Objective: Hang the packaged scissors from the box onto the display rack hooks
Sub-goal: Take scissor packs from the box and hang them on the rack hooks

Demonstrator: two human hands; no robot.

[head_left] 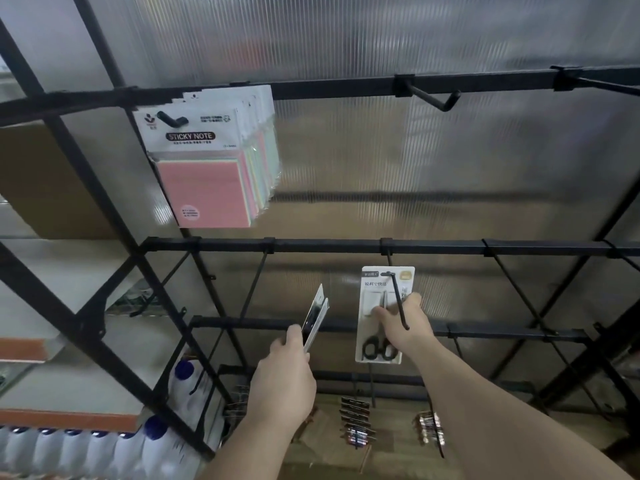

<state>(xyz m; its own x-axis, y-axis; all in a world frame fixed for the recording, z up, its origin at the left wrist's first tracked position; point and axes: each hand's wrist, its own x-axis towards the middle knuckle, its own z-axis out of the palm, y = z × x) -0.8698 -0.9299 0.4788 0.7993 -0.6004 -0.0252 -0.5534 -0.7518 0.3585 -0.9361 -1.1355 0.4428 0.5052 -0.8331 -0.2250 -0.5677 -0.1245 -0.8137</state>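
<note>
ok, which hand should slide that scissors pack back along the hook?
Right. The right hand holds the scissors pack, which already hangs on the hook. The left hand is off to the left, its grip taken up by a second pack held edge-on.

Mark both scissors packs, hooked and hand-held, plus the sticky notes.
Hooked scissors pack (378, 348): head view, black handles.
Held scissors pack (316, 313): head view, card edge.
Sticky notes (204, 188): head view, pink pad.

Sticky note packs (207, 161) hang upper left; below right, a scissors pack (381, 317) on a hook (401, 303), a second pack (315, 317), seemingly scissors, left of it.
</note>
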